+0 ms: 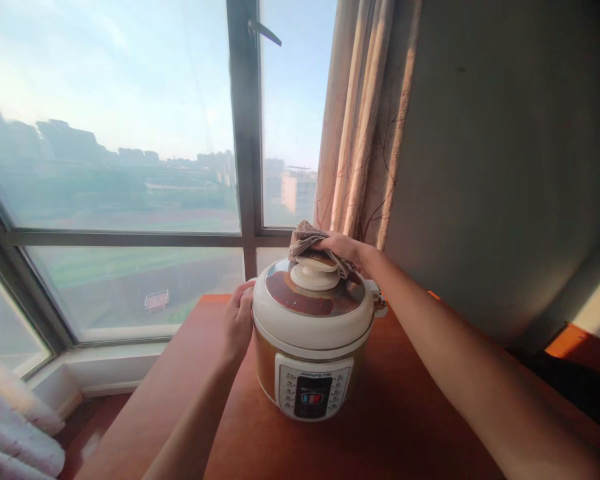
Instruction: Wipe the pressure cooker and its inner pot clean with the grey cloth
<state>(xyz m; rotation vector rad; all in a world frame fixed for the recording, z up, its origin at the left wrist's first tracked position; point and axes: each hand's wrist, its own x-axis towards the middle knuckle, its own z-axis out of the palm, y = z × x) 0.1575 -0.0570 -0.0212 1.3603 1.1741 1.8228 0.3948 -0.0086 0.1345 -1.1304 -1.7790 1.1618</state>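
A cream and brown electric pressure cooker (313,333) stands upright, its control panel (313,390) facing me. My left hand (239,317) is closed on the cooker's left edge, where a side handle is mostly hidden by the fingers. In my right hand (347,248) is a crumpled grey-brown cloth (305,239), pressed against the top of the lid's round knob (314,275). The cloth hangs partly over the knob's right side. Around the knob, the lid's shiny brown top (300,301) reflects light. A small latch or handle (379,300) juts out at the cooker's right.
The cooker rests on a reddish-brown wooden table (155,413). Behind it are a large framed window (250,167) and a beige curtain (355,120). A grey wall (505,147) rises on the right. White patterned fabric (15,427) hangs at lower left.
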